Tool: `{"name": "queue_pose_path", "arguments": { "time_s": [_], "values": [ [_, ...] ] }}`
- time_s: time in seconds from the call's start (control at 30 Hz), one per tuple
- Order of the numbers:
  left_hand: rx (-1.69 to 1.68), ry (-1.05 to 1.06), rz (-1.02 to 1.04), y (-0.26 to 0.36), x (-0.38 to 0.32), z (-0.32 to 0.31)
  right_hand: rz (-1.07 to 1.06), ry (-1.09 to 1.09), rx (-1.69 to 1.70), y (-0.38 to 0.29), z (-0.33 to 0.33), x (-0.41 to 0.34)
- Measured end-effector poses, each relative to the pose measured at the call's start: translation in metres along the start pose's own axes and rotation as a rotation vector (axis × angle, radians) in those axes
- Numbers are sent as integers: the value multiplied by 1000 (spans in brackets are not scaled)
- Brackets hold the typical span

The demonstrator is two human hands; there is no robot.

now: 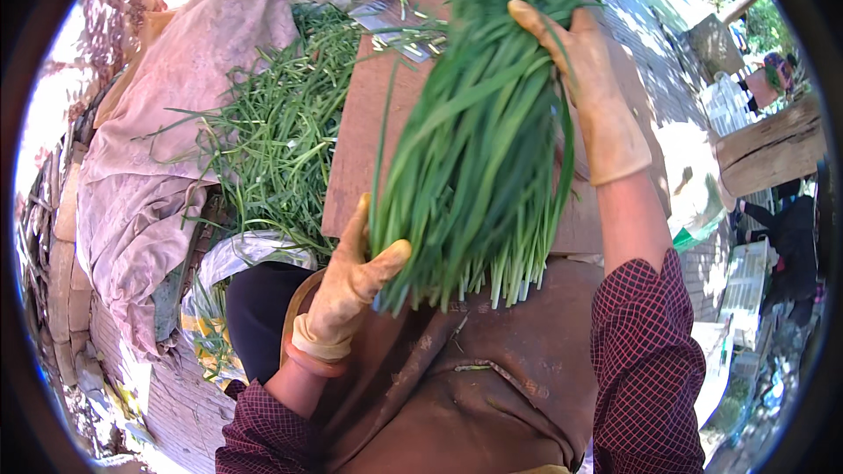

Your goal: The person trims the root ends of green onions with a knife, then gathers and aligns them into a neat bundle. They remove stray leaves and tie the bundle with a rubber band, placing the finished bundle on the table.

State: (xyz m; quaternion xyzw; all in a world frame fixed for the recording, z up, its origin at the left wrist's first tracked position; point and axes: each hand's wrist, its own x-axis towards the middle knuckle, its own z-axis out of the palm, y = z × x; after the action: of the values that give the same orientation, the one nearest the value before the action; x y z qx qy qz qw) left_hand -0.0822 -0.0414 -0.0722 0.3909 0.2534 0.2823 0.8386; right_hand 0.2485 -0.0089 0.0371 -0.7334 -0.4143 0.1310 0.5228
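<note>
A large bundle of green garlic chives point(474, 164) hangs before me, leaf ends at the top and pale cut ends towards my lap. My right hand point(586, 72), in a tan rubber glove, grips its upper right side; some fingers are hidden behind the leaves. At the lower left edge is my left hand point(352, 276), gloved alike, its thumb over the outer stalks. Whether its hidden fingers close on the bundle is unclear. Under the bundle lies a reddish-brown wooden board point(359, 164). A knife point(379, 6) with a brown handle rests at its far end among cut stalk pieces.
Loose chives point(283, 145) are heaped left of the board, beside a pinkish cloth point(164, 85). A plastic bag point(244, 250) sits near my left knee. My brown apron point(461, 395) covers my lap. At far right are a wooden beam point(770, 145), crates point(747, 276) and a person in dark clothing point(790, 250).
</note>
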Motion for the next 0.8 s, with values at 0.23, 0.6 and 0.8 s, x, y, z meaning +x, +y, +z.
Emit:
{"name": "queue_pose_path", "arguments": {
  "time_s": [0.23, 0.6, 0.8],
  "values": [
    [252, 278, -105, -6, 17, 1, 120, -19, -118, 65, -85, -68],
    [723, 229, 230, -53, 3, 33, 278, -414, -231, 112, -44, -229],
    [243, 38, 210, -88, 3, 73, 396, -108, 899, 109, 36, -268]
  ]
}}
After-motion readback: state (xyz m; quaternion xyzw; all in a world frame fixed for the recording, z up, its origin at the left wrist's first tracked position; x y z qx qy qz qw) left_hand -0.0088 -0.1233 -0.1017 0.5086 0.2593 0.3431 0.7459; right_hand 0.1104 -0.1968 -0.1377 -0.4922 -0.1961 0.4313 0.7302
